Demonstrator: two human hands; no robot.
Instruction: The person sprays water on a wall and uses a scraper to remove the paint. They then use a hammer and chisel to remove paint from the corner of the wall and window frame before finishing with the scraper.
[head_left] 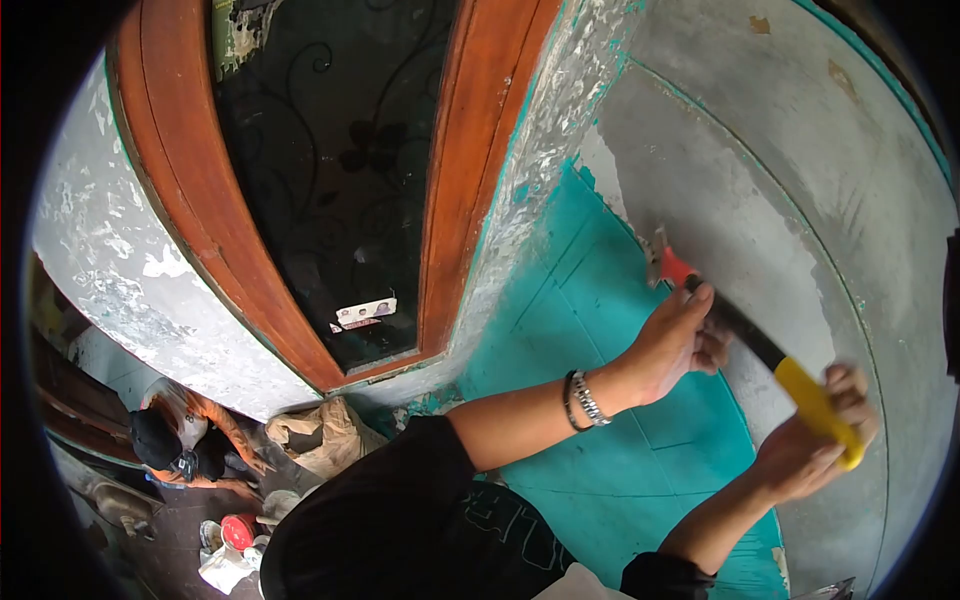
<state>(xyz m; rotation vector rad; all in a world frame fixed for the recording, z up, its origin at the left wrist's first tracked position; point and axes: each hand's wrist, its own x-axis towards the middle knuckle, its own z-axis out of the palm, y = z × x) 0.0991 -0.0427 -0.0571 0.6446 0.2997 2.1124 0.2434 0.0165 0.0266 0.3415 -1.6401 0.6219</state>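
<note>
A long-handled paint scraper [745, 330] with a red head, black shaft and yellow grip slants across the wall in front of me. My left hand [675, 345] is closed round the shaft just behind the head, its thumb along the top. On the yellow grip, my right hand [815, 440] is wrapped near the end, its fingers slightly blurred. The scraper's blade is at the border between teal paint [610, 400] and bare grey wall [700, 170]; whether it touches is hard to tell.
Left of the wall stands a wooden-framed dark glass pane [340, 180] beside flaking plaster [150, 280]. Below, a crouching person [190, 430] in orange sleeves works near a paper sack [320, 438], a red container [238, 532] and other items on the dark floor.
</note>
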